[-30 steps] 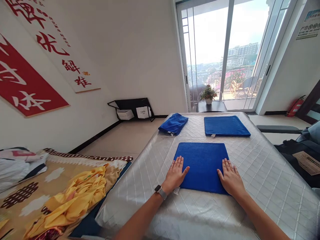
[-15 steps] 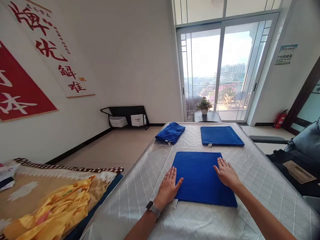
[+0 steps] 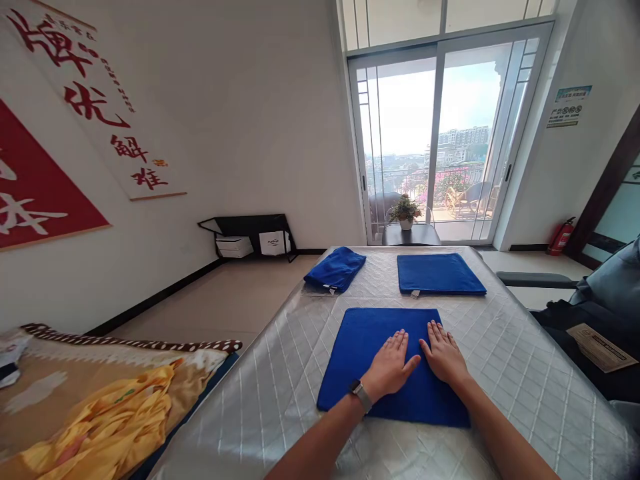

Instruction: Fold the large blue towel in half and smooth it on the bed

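A folded blue towel (image 3: 360,347) lies flat on the silver quilted table (image 3: 515,373) in front of me. My left hand (image 3: 393,367), with a watch on the wrist, rests palm down on the towel's middle, fingers stretched out. Right beside it, almost touching, my right hand (image 3: 444,355) lies flat on the towel too, fingers spread. Neither hand holds anything. Farther back on the table lie a second flat folded blue towel (image 3: 440,274) and a thicker folded blue towel (image 3: 335,269) at the left.
A patterned blanket with yellow cloth (image 3: 110,420) lies at the lower left. A small table with a potted plant (image 3: 405,212) stands before the sliding glass door. A dark seat with a brown card (image 3: 597,347) is at the right. A fire extinguisher (image 3: 560,237) stands by the wall.
Both hands slid from the towel's left and right edges inward to its middle. The view tilted up, then shifted a little to the right.
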Tool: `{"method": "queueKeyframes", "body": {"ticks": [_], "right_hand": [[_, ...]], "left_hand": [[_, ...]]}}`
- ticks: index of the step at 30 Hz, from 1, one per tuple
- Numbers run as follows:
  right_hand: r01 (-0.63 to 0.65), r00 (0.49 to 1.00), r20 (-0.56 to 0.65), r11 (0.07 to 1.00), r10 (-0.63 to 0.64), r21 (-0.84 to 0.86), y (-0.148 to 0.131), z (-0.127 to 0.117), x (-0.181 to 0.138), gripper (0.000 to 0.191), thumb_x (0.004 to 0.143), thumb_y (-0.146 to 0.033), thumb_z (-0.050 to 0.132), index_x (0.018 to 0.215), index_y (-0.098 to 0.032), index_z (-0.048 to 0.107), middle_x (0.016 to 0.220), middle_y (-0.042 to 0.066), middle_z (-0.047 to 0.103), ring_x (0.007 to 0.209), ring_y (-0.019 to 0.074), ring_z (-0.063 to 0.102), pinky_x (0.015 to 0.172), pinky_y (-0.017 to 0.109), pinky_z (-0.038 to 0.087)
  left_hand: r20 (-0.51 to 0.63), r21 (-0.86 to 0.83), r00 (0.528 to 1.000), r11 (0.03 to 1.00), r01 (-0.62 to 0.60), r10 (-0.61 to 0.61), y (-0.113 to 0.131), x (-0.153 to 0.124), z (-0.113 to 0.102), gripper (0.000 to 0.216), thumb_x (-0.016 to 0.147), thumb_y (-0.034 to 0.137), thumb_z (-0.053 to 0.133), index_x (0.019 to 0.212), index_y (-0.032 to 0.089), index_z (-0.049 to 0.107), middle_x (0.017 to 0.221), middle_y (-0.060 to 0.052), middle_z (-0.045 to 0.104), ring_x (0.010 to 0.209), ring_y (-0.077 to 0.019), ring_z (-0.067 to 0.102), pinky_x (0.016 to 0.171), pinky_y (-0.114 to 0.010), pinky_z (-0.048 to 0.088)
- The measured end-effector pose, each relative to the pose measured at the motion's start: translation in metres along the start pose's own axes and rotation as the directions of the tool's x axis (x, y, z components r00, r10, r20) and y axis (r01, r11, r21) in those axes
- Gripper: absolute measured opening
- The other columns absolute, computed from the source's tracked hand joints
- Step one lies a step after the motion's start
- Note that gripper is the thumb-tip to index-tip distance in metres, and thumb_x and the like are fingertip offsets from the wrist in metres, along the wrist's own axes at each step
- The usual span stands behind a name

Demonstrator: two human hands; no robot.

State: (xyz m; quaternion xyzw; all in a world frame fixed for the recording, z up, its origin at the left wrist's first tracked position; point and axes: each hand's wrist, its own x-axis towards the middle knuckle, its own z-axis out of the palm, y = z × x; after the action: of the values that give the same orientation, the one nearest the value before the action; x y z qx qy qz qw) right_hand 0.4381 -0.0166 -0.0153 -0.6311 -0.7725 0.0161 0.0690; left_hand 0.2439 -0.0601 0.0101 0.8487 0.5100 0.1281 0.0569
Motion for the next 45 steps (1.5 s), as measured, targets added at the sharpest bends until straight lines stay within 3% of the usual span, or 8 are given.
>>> {"method": "queueKeyframes", "body": {"ticks": [3,6,9,14,21,33,40,45], "right_hand": [[0.046,0.999,0.006,0.998,-0.046,-0.039,0.004,0.002,-0.002,0.061,0.097,-0.03,0.025,0.156,-0.012,0.026,0.164,0.008,0.015,0.151,0.0206,0.01,0.122,0.041,0.013],[0.038,0.999,0.01,0.998,-0.038,-0.047,0.004,0.001,-0.003,0.061,0.096,-0.025,0.025,0.156,-0.014,0.026,0.164,0.007,0.015,0.151,0.0196,0.01,0.122,0.04,0.014],[0.009,1.0,0.016,1.0,-0.008,-0.029,0.001,-0.002,-0.001,0.063,0.099,-0.037,0.021,0.156,-0.011,0.024,0.163,0.009,0.018,0.151,0.0212,0.012,0.122,0.042,0.012],[-0.025,1.0,0.008,1.0,0.025,0.007,-0.004,-0.006,0.001,0.069,0.099,-0.045,0.019,0.156,-0.007,0.022,0.163,0.011,0.02,0.151,0.0223,0.013,0.122,0.044,0.011],[-0.05,0.999,0.017,0.998,0.05,0.037,-0.005,-0.007,0.001,0.068,0.099,-0.045,0.018,0.157,-0.009,0.022,0.163,0.008,0.019,0.151,0.0209,0.012,0.122,0.044,0.011],[-0.077,0.993,0.094,0.997,0.078,-0.02,-0.01,-0.014,0.001,0.068,0.1,-0.047,0.018,0.157,-0.011,0.019,0.164,0.007,0.017,0.151,0.02,0.013,0.122,0.043,0.011],[-0.034,0.995,0.095,0.999,0.036,-0.023,-0.003,-0.033,0.036,0.068,0.1,-0.045,0.018,0.156,-0.007,0.023,0.163,0.012,0.021,0.151,0.0214,0.014,0.121,0.043,0.011],[-0.041,0.997,0.073,0.999,0.039,0.024,0.008,-0.023,0.055,0.068,0.101,-0.047,0.017,0.157,-0.008,0.02,0.163,0.01,0.02,0.151,0.019,0.014,0.122,0.038,0.01]], "left_hand": [[-0.048,-0.036,0.993,0.994,-0.107,0.105,0.036,0.038,0.019,0.069,0.103,0.053,0.012,0.156,0.011,0.024,0.16,-0.014,0.029,0.149,-0.0237,0.022,0.121,-0.044,0.026],[-0.073,-0.031,0.993,0.995,-0.09,0.088,0.038,0.054,0.025,0.069,0.103,0.053,0.012,0.155,0.01,0.026,0.159,-0.014,0.031,0.149,-0.0227,0.023,0.121,-0.043,0.025],[-0.067,0.017,0.998,1.0,-0.02,0.021,0.014,0.048,0.021,0.071,0.102,0.056,0.014,0.154,0.01,0.029,0.159,-0.013,0.032,0.15,-0.0231,0.021,0.122,-0.042,0.022],[-0.064,0.094,0.99,0.986,0.135,-0.129,-0.046,0.019,0.003,0.073,0.101,0.06,0.013,0.155,0.013,0.028,0.16,-0.012,0.031,0.15,-0.0238,0.019,0.122,-0.045,0.022],[-0.161,0.102,0.924,0.925,0.365,-0.347,-0.116,-0.014,-0.013,0.08,0.099,0.066,0.013,0.154,0.011,0.03,0.158,-0.016,0.033,0.148,-0.0285,0.025,0.12,-0.05,0.023],[-0.211,0.087,0.911,0.921,0.38,-0.356,-0.139,-0.025,-0.009,0.087,0.097,0.068,0.01,0.15,0.005,0.035,0.156,-0.021,0.036,0.145,-0.0299,0.032,0.118,-0.045,0.029],[-0.204,0.071,0.906,0.917,0.392,-0.371,-0.144,-0.027,-0.009,0.086,0.097,0.068,0.011,0.151,0.004,0.034,0.157,-0.02,0.033,0.147,-0.0293,0.029,0.119,-0.045,0.025],[-0.192,0.078,0.899,0.907,0.413,-0.393,-0.144,-0.026,-0.007,0.088,0.097,0.068,0.013,0.151,0.002,0.033,0.158,-0.02,0.031,0.147,-0.0286,0.028,0.119,-0.043,0.025]]}}
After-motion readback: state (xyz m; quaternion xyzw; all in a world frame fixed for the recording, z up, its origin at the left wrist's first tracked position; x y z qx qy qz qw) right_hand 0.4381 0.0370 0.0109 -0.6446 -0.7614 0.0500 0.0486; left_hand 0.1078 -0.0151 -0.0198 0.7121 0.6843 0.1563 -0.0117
